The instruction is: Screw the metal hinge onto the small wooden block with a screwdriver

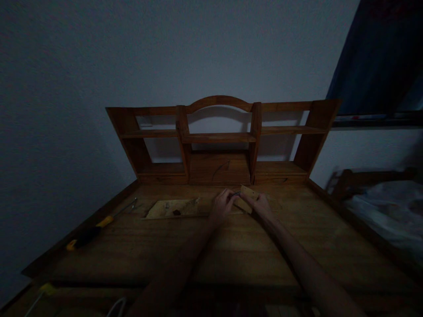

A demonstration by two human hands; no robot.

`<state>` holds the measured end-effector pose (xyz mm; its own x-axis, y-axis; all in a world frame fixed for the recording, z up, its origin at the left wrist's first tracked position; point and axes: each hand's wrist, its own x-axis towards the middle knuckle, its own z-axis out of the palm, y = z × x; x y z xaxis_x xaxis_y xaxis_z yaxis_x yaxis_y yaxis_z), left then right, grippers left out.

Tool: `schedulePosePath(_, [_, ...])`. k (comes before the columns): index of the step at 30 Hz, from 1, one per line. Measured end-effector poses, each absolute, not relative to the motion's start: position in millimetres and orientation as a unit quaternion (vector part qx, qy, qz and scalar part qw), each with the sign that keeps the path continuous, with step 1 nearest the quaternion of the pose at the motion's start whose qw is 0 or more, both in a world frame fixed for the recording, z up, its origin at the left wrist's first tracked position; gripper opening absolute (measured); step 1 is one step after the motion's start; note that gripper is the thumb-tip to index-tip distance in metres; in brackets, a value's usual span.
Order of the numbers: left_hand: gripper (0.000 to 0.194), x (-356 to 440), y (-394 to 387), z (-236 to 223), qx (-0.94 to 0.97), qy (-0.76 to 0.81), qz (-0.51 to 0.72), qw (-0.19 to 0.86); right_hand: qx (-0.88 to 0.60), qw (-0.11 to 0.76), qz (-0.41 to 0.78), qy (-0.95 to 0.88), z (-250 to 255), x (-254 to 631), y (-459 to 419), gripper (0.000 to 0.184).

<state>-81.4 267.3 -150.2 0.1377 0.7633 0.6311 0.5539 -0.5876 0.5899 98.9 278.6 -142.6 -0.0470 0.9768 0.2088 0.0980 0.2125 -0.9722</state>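
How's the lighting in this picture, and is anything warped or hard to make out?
Head view: dim throughout, with grain on the wall; head view: the shelf's sides splay outward, likely lens stretch; head view: the thin dark item at the left hand is too murky to identify.

Wooden shelf unit [220,138] before pale wall [211,53]

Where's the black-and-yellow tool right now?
In the head view, the black-and-yellow tool lies on the desk near its left edge, left of the pale wood and the left hand.
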Motion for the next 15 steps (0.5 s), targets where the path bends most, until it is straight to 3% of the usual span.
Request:
schedulePosePath(7, [0.009,-79.9,269.4,-154.2,0.763,0.423,0.478,0.097,-0.457,0.510,0.446,-0.576,-142.4,99.7,279.3,0.050])
schedulePosePath(15, [0.016,-81.2,261.4,-146.3,0.756,0.453,0.468,0.070,-0.442,0.541,0.479,-0.531,-147.2,97.0,280.6,0.062])
